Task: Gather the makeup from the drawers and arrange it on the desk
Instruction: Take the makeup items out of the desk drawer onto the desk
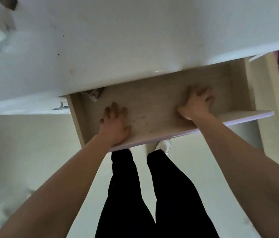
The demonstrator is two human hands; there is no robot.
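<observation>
Pale desk (118, 40) overhangs the open drawer (238, 115); inside, left hand (114, 124) and right hand (197, 103) spread empty; one small item (95, 94) at its back likely awaits gathering.

Glossy white desk top (118, 40); beneath it, the drawer (161, 100) looks like matt pale wood laminate, with a smooth lilac front edge.

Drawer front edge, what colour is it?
The drawer front edge is pale lilac, clearest in the head view.
</observation>
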